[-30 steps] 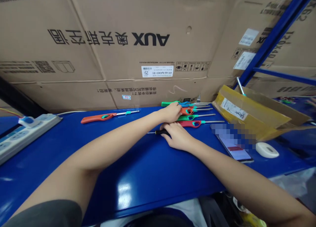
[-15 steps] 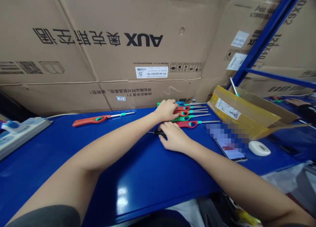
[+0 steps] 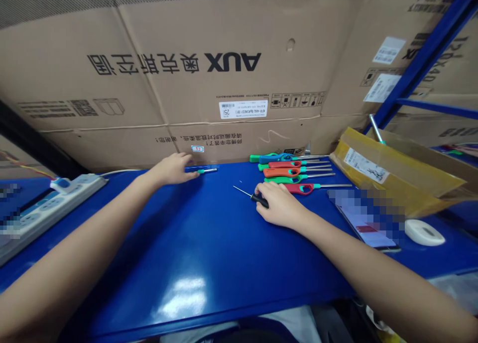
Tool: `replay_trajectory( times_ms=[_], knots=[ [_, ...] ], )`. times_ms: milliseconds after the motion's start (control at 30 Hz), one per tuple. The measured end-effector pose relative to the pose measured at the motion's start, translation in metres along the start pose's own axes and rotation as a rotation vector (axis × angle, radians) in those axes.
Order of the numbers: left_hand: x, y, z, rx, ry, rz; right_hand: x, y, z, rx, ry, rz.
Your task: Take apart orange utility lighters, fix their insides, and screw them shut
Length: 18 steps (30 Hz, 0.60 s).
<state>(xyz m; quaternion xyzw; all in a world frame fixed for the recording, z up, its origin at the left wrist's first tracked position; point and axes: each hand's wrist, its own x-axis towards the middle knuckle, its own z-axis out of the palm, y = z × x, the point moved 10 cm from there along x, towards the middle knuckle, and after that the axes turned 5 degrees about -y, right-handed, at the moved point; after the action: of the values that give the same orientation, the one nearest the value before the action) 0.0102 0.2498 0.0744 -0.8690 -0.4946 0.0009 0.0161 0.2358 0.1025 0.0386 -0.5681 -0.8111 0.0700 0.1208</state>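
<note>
My right hand [image 3: 279, 203] is closed around the black handle of a screwdriver [image 3: 260, 200], its thin shaft pointing left and away. Just beyond that hand, several gas lighters lie side by side with their metal rods to the right, among them a red lighter [image 3: 298, 188], a green one [image 3: 281, 179], an orange one [image 3: 282, 171] and a blue one [image 3: 274, 158]. At the left, my left hand [image 3: 172, 169], thumb and fingers apart, is over a single lighter [image 3: 208, 171]. Only the lighter's rod end shows; the hand and forearm hide its orange handle.
A large cardboard sheet [image 3: 179, 94] stands along the back of the blue table [image 3: 209, 243]. To the left is a white power strip [image 3: 70, 198]. A yellow-taped box [image 3: 358, 183], a phone [image 3: 368, 228] and a white oval device [image 3: 424, 232] are on the right.
My left hand has moved left from the row of lighters to the single lighter. My right hand stays by the row with the screwdriver, which shows more now. The view has shifted slightly left.
</note>
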Motion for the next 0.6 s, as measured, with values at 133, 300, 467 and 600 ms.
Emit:
replay_trajectory(
  times_ms=[133,300,467,600],
  knots=[
    [-0.034,-0.058,0.017,-0.029,-0.132,-0.102,0.000,-0.003,0.003,0.014,-0.012,-0.030],
    [-0.061,-0.063,0.025,-0.115,-0.197,-0.049,-0.001,-0.006,0.006,0.048,-0.029,-0.074],
    [-0.087,-0.043,0.024,-0.202,-0.281,0.037,-0.002,-0.005,0.005,0.092,-0.025,-0.101],
    [-0.106,-0.004,0.022,-0.259,-0.355,0.124,-0.002,-0.006,0.003,0.090,0.000,-0.117]
  ],
)
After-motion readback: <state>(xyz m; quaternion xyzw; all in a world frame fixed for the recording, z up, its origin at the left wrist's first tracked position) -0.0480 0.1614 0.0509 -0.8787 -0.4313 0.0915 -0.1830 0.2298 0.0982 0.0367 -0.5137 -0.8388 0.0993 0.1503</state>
